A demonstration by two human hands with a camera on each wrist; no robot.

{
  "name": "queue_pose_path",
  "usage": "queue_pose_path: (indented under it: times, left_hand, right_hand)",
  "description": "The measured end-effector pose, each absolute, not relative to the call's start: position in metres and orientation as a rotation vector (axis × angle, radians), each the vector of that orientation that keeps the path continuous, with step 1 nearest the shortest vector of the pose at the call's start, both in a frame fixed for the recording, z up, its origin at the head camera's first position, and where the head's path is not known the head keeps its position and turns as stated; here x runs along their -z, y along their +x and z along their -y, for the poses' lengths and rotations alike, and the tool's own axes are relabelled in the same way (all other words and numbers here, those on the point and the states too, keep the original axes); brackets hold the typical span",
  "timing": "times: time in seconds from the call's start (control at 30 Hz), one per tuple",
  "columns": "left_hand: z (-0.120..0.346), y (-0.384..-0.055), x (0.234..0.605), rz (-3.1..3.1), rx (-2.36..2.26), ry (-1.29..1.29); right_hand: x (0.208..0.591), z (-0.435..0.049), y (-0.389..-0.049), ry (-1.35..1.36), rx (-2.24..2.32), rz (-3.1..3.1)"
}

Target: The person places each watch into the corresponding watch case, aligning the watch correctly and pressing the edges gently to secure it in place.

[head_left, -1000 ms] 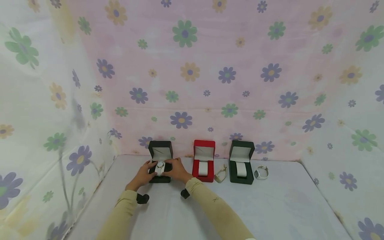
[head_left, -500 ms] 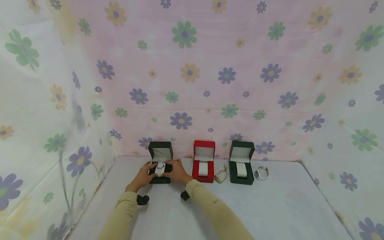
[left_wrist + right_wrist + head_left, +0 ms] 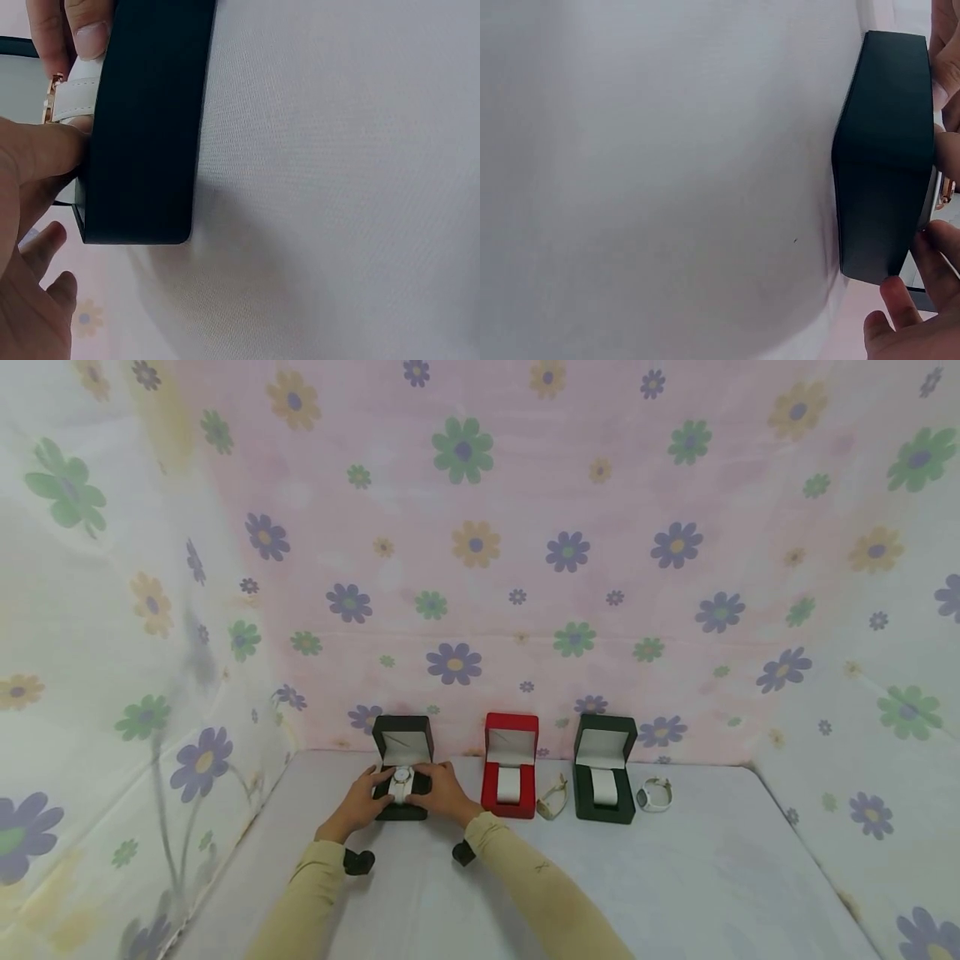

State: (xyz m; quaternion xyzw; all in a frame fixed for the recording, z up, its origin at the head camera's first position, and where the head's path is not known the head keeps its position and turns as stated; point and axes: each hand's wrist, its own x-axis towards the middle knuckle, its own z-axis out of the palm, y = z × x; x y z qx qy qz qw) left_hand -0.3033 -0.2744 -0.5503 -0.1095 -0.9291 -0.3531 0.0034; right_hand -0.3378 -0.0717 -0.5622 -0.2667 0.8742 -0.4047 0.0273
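A wristwatch (image 3: pixel 402 774) with a white strap and gold-toned case is wrapped round the cushion of an open dark green watch box (image 3: pixel 403 724), at the left of the row. My left hand (image 3: pixel 358 802) pinches the watch and its cushion from the left side, thumb low and forefinger up by the dial. From the other side my right hand (image 3: pixel 446 792) grips it likewise. The left wrist view shows the white strap (image 3: pixel 77 96) between both hands, behind the box's front wall (image 3: pixel 146 135). Most of the watch is hidden behind the box (image 3: pixel 885 150) in the right wrist view.
To the right stand an open red watch box (image 3: pixel 512 723) and another open dark green box (image 3: pixel 606 724), each holding a white cushion. A gold-toned watch (image 3: pixel 552 800) lies between these two; a white watch (image 3: pixel 655 795) lies at the far right. Flowered cloth (image 3: pixel 480 585) rises behind the white tabletop (image 3: pixel 712 877).
Both hands stay on the watch in the left box, with only slight shifts of the fingers. The head view has tilted a little, so everything sits slightly lower in it.
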Motion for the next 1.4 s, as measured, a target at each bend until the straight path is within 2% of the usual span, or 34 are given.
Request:
queue_pose_path:
  times: [0.43,0.6,0.83,1.1,1.4]
  left_hand:
    - [0.273,-0.292,0.548,2.865,1.097,-0.302]
    - [0.273,-0.282,0.544,2.699,1.113,-0.366]
    - [0.273,-0.275,0.538,2.458,1.165,-0.393]
    - [0.274,-0.291,0.516,2.262,1.305,-0.196]
    - [0.266,-0.32,0.493,2.182,1.42,-0.044]
  right_hand:
    - [0.557,0.066,-0.336,-0.947,1.233,-2.687]
    - [0.552,0.06,-0.329,-1.05,1.307,-2.675]
    - [0.546,0.047,-0.317,-0.995,1.474,-2.57]
    - [0.534,0.039,-0.324,-1.005,1.721,-2.63]
    - [0.5,0.039,-0.353,-0.788,1.865,-2.684]
